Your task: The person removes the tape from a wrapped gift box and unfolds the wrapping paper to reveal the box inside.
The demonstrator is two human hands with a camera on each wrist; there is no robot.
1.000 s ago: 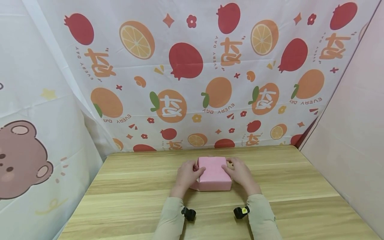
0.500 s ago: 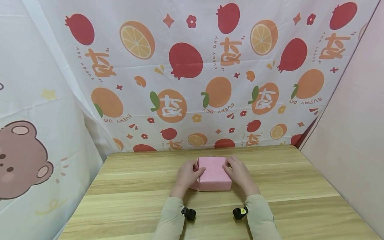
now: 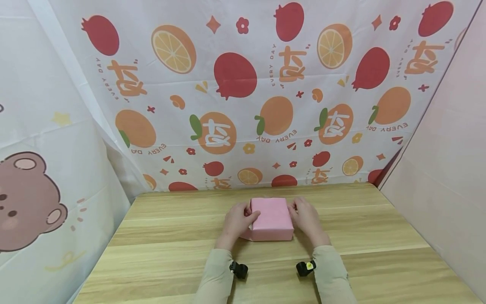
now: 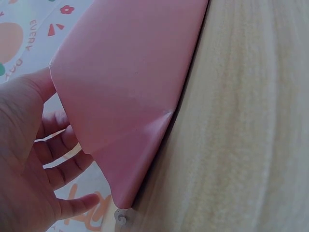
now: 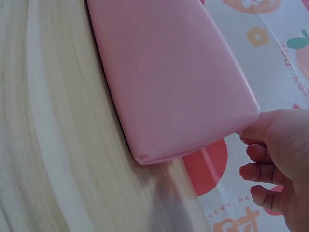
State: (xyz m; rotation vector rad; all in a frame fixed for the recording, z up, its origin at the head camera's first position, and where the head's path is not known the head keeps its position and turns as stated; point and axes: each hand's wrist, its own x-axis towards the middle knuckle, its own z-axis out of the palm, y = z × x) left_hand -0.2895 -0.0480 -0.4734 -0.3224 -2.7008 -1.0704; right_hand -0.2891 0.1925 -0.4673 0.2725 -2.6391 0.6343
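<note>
Nearer than the pink package, two sleeves carry black wrist cameras. At the package's left end, the left hand grips it, thumb on top, fingers curled at the side, apparently to steady it above a projecting flap. At its right end, the right hand has curled fingers; whether they pinch anything cannot be told. The package rests on the tabletop, presumably for firm support. Beyond it hangs fruit-print cloth.
</note>
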